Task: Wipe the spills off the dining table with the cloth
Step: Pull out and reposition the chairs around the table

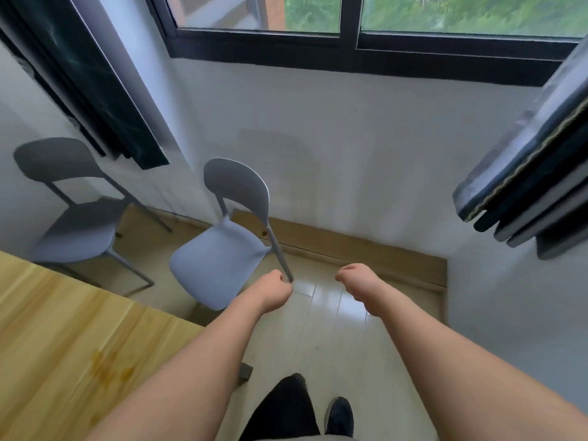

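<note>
The wooden dining table (47,319) fills the lower left. An orange-brown spill (111,372) stains its top near my left forearm. No cloth is in view. My left hand (275,289) is held out over the floor to the right of the table, fingers curled shut with nothing visible in them, close to the rear leg of a grey chair (222,249). My right hand (358,283) hangs further right above the pale floor, fingers also curled in and holding nothing.
A second grey chair (76,224) stands at the far left by the wall. A dark-framed window (350,46) runs along the back wall. Dark folded things (525,192) jut out at the right. My leg and shoe (339,415) are at the bottom.
</note>
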Demonstrator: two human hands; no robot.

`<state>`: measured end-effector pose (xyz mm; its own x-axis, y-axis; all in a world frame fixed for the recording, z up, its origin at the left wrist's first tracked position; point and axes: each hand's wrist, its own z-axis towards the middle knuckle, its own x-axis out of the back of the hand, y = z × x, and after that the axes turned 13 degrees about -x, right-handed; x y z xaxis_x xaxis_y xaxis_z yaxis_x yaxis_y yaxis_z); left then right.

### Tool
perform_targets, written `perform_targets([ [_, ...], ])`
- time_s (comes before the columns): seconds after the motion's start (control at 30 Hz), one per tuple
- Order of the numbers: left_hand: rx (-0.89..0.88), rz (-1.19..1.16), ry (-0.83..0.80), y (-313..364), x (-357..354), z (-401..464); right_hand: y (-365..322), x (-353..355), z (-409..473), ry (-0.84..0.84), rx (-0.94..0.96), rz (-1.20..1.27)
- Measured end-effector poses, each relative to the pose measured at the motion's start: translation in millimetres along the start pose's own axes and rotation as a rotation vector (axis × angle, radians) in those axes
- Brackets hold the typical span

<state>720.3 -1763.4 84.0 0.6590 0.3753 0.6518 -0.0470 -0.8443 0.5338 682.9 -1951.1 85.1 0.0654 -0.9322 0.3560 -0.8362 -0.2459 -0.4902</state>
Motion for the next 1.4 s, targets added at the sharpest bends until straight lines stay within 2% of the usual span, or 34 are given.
perform_targets([
  [0.23, 0.079, -0.084, -0.008, -17, 54, 74, -79, 4, 68, -0.072, -0.006, -0.020],
  [0.5, 0.130, -0.227, 0.055, -48, 153, 169, -214, 7, 142, 0.015, 0.034, -0.194],
  [0.63, 0.149, -0.309, 0.111, -68, 193, 206, -275, -7, 170, 0.022, 0.081, -0.179],
  [0.97, 0.403, -0.976, 0.282, -88, 204, 250, -353, -46, 217, -0.058, 0.047, -0.399],
  [1.13, 0.436, -1.187, 0.292, -71, 209, 269, -390, -54, 249, -0.066, 0.065, -0.526],
  [1.4, 0.535, -1.474, 0.487, -60, 236, 308, -454, -74, 303, -0.215, 0.118, -0.711],
])
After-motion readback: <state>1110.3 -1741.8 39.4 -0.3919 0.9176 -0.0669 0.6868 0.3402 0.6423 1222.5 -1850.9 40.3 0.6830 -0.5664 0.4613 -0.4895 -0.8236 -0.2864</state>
